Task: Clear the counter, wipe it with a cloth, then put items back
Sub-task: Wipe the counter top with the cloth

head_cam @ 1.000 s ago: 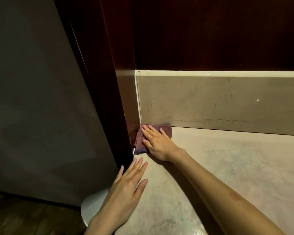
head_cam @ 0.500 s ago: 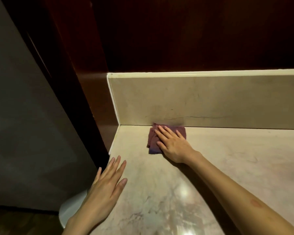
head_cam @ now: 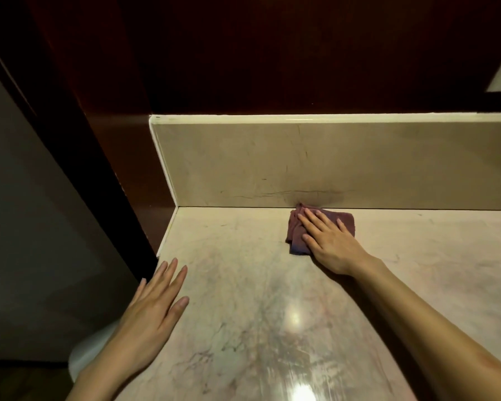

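Right hand (head_cam: 334, 246) flat, pressing the cloth (head_cam: 294, 241); left hand (head_cam: 154, 308) spread flat on the counter (head_cam: 272, 314), well apart.

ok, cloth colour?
Dull purple-maroon cloth, bluish at its near edge; head view, under the right hand.

Marble counter (head_cam: 243, 314) (glossy, veined) bears a folded purple cloth (head_cam: 297, 237).

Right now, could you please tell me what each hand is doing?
Left hand: open, flat on the counter, holding nothing.
Right hand: open, straight fingers pressing the cloth.
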`<action>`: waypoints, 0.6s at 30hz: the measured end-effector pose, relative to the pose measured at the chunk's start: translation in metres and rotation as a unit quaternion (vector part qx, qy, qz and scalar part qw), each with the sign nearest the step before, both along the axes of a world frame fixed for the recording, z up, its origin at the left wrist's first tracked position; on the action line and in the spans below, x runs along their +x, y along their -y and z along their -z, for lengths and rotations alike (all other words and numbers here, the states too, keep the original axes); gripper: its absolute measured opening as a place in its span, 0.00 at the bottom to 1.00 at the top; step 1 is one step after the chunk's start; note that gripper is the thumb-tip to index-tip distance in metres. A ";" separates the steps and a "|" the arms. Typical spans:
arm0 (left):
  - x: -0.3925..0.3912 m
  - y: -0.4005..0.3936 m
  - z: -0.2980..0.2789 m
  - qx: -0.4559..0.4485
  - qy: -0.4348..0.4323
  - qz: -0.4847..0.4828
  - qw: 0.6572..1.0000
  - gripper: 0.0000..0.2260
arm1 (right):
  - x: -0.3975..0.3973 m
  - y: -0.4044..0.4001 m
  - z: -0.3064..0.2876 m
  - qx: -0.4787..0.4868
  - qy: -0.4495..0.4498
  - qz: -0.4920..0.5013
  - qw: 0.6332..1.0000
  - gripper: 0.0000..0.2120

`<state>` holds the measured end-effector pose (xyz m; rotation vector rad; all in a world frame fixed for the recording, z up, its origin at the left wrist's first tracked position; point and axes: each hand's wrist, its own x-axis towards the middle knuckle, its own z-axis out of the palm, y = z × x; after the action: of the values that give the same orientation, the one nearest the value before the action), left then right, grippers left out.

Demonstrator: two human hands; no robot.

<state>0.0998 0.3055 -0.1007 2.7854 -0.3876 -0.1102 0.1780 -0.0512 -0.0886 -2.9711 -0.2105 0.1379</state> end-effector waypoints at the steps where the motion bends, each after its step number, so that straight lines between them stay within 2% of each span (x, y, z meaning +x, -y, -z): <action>1: -0.001 0.000 0.000 -0.002 0.003 -0.001 1.000 0.36 | 0.000 -0.001 0.000 -0.003 -0.003 0.001 1.000 0.25; 6: -0.001 -0.003 0.001 -0.022 0.008 0.003 1.000 0.37 | 0.004 -0.024 0.000 -0.004 -0.005 -0.013 1.000 0.26; 11: 0.001 0.001 -0.016 -0.044 0.015 0.008 0.999 0.27 | 0.012 -0.076 -0.001 0.007 0.004 -0.047 0.999 0.26; 18: 0.030 0.010 -0.039 -0.055 0.042 0.019 0.997 0.25 | 0.022 -0.179 -0.004 0.022 -0.008 -0.128 0.992 0.26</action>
<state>0.1300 0.2954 -0.0619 2.6804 -0.4545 0.0186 0.2004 0.1274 -0.0850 -2.8853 -0.5838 0.1837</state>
